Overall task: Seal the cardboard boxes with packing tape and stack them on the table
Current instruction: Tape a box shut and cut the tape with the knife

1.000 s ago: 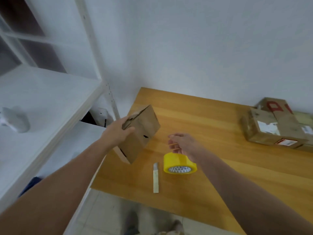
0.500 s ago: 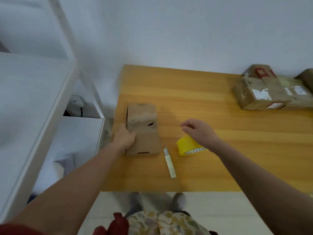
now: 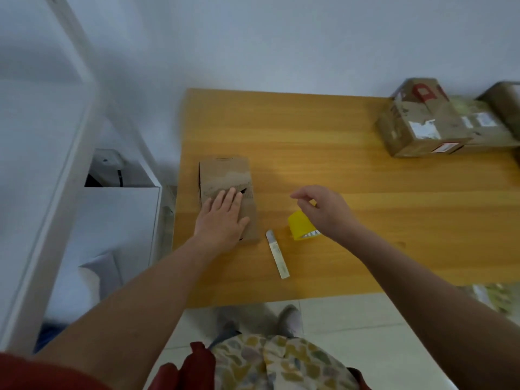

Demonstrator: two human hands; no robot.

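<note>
A small brown cardboard box (image 3: pixel 225 175) lies flat near the left edge of the wooden table (image 3: pixel 337 170). My left hand (image 3: pixel 222 220) rests on its top, fingers straight and pressing down. To the right, a yellow roll of packing tape (image 3: pixel 299 228) sits tilted on the table. My right hand (image 3: pixel 326 212) covers its upper side with fingers curled round it, thumb and forefinger reaching left. The hand hides part of the roll.
A slim white utility knife (image 3: pixel 277 254) lies between the box and the roll, near the table's front edge. Taped cardboard boxes (image 3: pixel 422 128) are grouped at the table's far right. A white shelf unit (image 3: pixel 56 164) and a white bin (image 3: pixel 121 220) stand to the left.
My left hand carried the box in the air, set it flat on the table, then moved from its left side onto its top. My right hand stays at the roll, which now sits tilted.
</note>
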